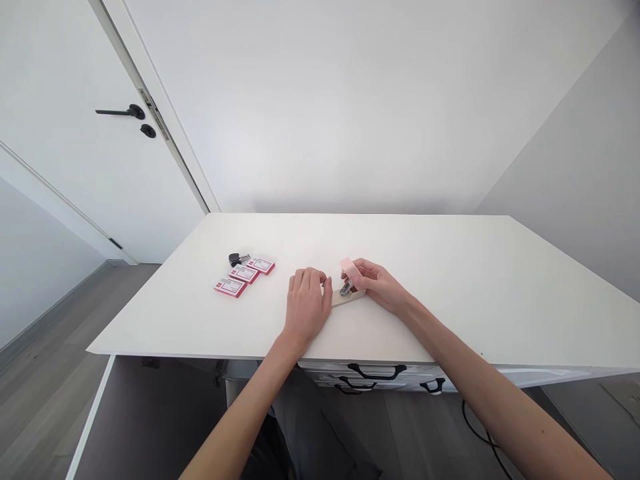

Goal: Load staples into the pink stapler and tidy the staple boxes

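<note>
A small pink and cream stapler point(347, 285) lies opened on the white table point(450, 293), its pink top lifted. My right hand point(377, 285) grips it from the right, fingers curled round the top. My left hand point(307, 301) rests on the table just left of the stapler, fingers bent and pinched together near its front end; whether anything sits between the fingertips is too small to see.
Three red and white staple boxes point(244, 274) lie in a row at the left of the table, with a small dark staple remover point(238, 259) behind them. Drawers with black handles point(376, 372) sit under the front edge. A white door point(75, 120) stands at the left.
</note>
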### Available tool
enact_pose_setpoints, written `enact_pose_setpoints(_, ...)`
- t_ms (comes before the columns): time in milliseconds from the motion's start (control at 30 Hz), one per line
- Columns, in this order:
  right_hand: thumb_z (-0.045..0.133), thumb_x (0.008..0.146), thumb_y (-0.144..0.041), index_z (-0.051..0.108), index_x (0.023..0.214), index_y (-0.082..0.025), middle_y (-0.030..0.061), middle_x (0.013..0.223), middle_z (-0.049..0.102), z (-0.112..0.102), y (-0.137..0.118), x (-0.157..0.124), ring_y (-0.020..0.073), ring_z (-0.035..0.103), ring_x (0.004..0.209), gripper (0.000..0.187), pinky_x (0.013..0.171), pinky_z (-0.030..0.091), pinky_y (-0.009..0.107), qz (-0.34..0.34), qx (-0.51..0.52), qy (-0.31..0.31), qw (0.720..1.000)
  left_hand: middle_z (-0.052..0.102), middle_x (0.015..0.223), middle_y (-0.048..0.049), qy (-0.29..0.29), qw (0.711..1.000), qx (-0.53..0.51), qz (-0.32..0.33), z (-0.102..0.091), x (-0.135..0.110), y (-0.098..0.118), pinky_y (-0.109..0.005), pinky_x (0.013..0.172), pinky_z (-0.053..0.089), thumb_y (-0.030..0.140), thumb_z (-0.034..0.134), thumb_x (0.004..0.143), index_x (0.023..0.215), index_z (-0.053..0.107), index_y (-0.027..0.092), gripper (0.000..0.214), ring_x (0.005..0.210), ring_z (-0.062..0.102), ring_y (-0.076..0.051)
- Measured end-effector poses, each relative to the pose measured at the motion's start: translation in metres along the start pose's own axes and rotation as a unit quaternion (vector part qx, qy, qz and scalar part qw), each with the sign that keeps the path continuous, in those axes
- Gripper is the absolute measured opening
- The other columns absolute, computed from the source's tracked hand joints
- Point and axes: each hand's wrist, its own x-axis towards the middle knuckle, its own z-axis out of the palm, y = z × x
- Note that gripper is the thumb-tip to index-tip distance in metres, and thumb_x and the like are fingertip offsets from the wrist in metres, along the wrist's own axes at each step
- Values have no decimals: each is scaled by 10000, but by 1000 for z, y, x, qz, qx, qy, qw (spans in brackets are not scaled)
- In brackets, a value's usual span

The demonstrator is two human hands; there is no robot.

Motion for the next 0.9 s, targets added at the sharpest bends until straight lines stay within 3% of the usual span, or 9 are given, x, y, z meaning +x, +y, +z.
enact_pose_setpoints(200,892,786,-496,719,973,-263,19,940,687,5,2,0,197,625,833,345,777,493,355,-20,-51,36,998,631,995,-82,97,992,-62,-55,-5,1,1,-405,880,439,186,416,1091,1005,474,225,110,949,538,-252)
enact_pose_setpoints(333,902,759,-530,709,946,-265,16,928,710,10,1,-1,215,654,864,378,791,501,361,-17,-93,66,993,620,1038,-96,128,985,-99,-64,-7,0,1,-419,929,448,178,387,1095,1009,461,227,124,1022,531,-254)
enact_pose_setpoints(633,876,768,-599,699,954,-259,26,954,734,15,1,-3,241,664,899,425,800,488,372,-36,-154,169,973,623,1020,-92,108,985,-111,-81,-8,-1,2,-427,907,450,201,375,1099,992,452,230,135,972,522,-249)
enact_pose_setpoints(900,822,801,-637,713,961,-268,51,1028,747,21,3,-1,268,645,933,416,794,496,396,-38,-233,170,957,629,999,-80,79,988,-108,-81,-10,-1,4,-419,888,456,210,370,1100,994,456,235,138,944,535,-243)
